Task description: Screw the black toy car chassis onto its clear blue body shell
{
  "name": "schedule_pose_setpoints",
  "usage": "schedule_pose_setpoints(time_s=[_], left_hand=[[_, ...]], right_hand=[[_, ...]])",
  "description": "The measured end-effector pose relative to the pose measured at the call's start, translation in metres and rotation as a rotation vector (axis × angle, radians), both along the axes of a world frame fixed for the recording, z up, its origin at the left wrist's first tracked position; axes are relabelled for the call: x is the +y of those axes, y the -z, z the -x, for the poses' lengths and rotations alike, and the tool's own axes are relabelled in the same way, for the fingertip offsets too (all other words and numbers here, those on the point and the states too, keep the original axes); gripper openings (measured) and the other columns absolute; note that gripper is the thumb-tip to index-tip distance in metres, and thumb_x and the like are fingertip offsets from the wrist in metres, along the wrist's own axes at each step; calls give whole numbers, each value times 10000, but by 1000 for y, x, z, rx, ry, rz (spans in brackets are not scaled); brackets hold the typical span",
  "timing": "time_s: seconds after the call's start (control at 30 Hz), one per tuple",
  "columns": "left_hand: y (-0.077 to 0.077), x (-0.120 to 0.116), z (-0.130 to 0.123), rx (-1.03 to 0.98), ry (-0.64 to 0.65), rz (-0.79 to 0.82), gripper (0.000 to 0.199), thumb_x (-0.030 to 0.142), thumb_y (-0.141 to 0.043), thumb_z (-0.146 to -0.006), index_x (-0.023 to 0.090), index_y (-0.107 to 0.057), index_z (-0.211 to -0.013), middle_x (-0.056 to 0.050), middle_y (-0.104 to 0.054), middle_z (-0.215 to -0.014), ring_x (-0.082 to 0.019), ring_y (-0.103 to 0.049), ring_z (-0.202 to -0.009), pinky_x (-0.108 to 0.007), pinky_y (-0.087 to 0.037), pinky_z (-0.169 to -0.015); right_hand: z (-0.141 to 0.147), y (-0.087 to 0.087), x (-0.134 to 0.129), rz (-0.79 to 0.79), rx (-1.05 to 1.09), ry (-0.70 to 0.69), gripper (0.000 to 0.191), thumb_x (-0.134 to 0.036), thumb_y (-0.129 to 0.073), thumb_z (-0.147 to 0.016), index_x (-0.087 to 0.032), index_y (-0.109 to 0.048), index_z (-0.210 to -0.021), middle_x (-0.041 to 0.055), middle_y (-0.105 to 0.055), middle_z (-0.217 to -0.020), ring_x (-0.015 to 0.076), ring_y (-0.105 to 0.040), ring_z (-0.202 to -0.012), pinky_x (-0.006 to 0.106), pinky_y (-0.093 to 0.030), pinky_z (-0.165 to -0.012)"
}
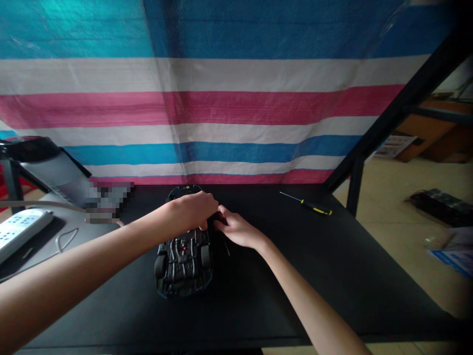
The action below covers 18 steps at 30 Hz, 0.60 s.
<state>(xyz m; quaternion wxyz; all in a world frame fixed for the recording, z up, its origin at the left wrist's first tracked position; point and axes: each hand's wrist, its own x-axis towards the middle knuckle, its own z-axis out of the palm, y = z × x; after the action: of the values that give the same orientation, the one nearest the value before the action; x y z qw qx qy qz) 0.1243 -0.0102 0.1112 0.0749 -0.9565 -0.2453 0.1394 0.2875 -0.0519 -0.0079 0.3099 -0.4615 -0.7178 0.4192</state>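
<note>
A dark toy car (185,264) lies upside down on the black table, its underside and wheels facing up. My left hand (197,209) reaches across the far half of the car, fingers curled down and closed. Beside it on the right, my right hand (236,228) is closed in a pinch at a small dark thing, mostly hidden between the two hands. A thin metal shaft (226,246) shows just below the right hand; whether it is held or lies on the table is unclear. Farther right lies a black and yellow screwdriver (316,208).
A white power strip (25,229) and a thin cable (61,241) are at the left, near a partly blurred-out device (109,197). A striped tarp (236,108) hangs behind the black table (281,291). A black metal frame (354,182) stands at the right edge.
</note>
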Motion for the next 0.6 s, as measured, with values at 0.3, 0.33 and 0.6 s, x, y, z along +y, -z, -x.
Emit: schedule_pose_setpoints(time_s=[0.3,0.33,0.6], left_hand=[[-21,-11,6,61,-4,4,209,56,-733,-792,155,-696,-611,3,-668,-570,-139,-630,-538,-250,-303,-487],[-24,-12,5,67,6,-7,235,34,-734,-780,152,-683,-585,-3,-665,-565,-145,-631,-546,-254,-311,-495],[-16,-9,-5,11,-114,32,148,159,-872,-687,157,-726,-661,-22,-680,-572,-191,-682,-633,-241,-421,-569]], right_hand=[[0,-5,-2,15,-20,4,253,-245,-516,-985,-253,-542,-1237,16,-703,-977,186,-672,-897,291,-453,-796],[0,-5,-2,15,-24,5,257,-245,-515,-986,-251,-540,-1242,15,-700,-966,184,-670,-886,292,-454,-793],[0,-5,-2,9,-42,1,260,-252,-512,-981,-239,-527,-1241,3,-679,-893,178,-653,-815,286,-444,-745]])
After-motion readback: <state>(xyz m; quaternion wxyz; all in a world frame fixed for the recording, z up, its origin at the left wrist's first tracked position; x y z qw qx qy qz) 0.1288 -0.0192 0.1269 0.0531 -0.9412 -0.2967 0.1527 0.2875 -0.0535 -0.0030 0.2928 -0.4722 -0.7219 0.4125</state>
